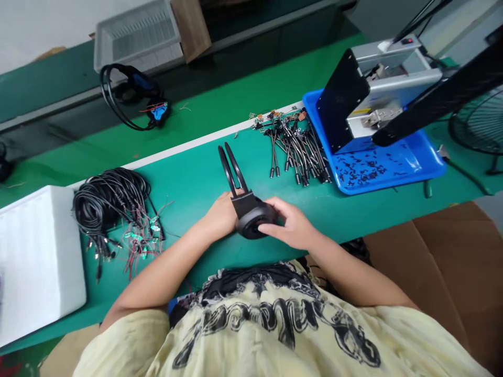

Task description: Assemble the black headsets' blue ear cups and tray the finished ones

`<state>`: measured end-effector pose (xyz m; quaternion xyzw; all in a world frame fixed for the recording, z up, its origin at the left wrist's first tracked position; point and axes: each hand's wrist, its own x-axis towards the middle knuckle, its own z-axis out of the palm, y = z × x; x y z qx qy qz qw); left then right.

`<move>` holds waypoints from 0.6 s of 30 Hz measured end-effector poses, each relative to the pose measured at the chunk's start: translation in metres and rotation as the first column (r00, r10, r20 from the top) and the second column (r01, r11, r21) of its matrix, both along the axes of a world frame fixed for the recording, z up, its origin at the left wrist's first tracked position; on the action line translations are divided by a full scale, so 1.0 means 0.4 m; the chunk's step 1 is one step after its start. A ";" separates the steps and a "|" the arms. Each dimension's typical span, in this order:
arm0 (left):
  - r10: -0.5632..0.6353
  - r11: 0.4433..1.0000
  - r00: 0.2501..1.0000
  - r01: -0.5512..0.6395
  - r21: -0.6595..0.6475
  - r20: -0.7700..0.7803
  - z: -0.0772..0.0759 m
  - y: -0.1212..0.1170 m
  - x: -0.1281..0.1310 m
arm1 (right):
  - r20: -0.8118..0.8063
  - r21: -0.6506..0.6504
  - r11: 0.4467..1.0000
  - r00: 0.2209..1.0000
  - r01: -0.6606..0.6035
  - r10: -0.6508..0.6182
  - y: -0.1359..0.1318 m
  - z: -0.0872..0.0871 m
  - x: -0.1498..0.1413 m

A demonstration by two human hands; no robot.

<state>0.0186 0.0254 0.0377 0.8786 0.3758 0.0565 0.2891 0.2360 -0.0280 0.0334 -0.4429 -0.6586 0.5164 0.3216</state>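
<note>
Above the green bench top, between my two hands, is a pair of black headphones (255, 219) with its double headband pointing away from me. My left hand (225, 215) closes around the left side of it, fingers partly hidden behind the ear cups. On the other side, my right hand (290, 224) grips the round ear cup between thumb and fingers. To the left lies a coiled bundle of black cables (112, 196) with thin red wires and small green boards at their ends. Beyond my right hand rests a pile of short black cables (301, 146) with small connectors.
A blue tray (420, 162) with small black bits stands at the right, under a grey machine (401, 78). A white foam box (43, 262) is at the left. Farther back are another headset (135, 97) and a grey plastic basket (137, 34). A fan (479, 120) stands far right.
</note>
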 end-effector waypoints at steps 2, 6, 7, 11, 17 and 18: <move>-0.069 0.994 0.995 0.075 0.080 -0.070 -0.009 0.000 0.008 | 0.075 0.031 0.999 0.997 -0.015 0.012 -0.037 -0.009 0.008; -0.110 0.950 0.973 0.162 0.265 -0.201 -0.014 0.007 0.014 | 0.190 0.132 0.990 0.981 -0.057 0.031 -0.092 -0.062 0.014; -0.114 0.945 0.975 0.165 0.281 -0.189 -0.008 0.009 0.007 | 0.187 0.151 0.986 0.982 -0.066 0.037 -0.096 -0.074 0.013; -0.110 0.974 0.994 0.107 0.199 0.007 0.023 -0.009 -0.074 | 0.164 0.228 0.972 0.986 -0.050 0.012 -0.091 -0.086 0.001; 0.113 0.994 0.993 -0.113 -0.005 0.023 0.032 -0.060 -0.204 | 0.116 0.284 0.958 0.991 0.035 -0.071 -0.085 -0.088 -0.024; 0.173 0.983 0.984 -0.175 0.055 0.044 0.031 -0.056 -0.202 | 0.107 0.291 0.956 0.991 0.047 -0.081 -0.087 -0.092 -0.029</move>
